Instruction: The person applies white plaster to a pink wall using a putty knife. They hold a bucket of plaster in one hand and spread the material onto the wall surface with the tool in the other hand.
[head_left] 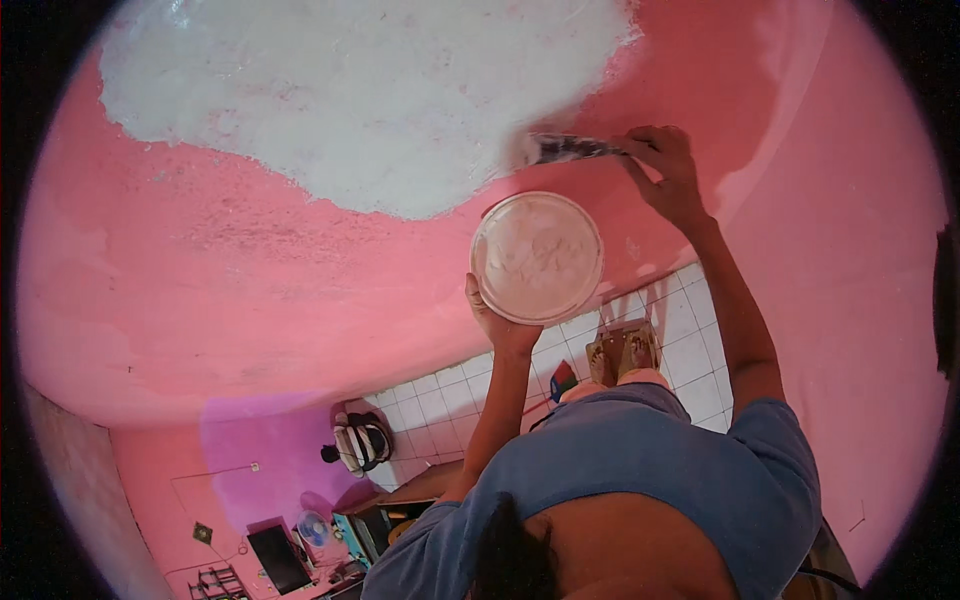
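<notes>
My left hand [498,317] holds a round, pale lid [537,257] from beneath at its lower left edge. Thick whitish paste is smeared over the lid's face. My right hand [664,172] grips the handle of a putty knife [575,149], its dark blade streaked with white and blurred at the tip. The blade points left at the lower right border of a large white patch [330,95] on the pink wall [250,270]. Just above the lid, the knife stays apart from it.
My feet stand on a small wooden stool [622,350] on the white tiled floor [440,405]. Beside it lies a red, green and blue thing [563,380]. A striped bag [362,442], a fan [312,528] and a dark screen [279,559] are at the lower left.
</notes>
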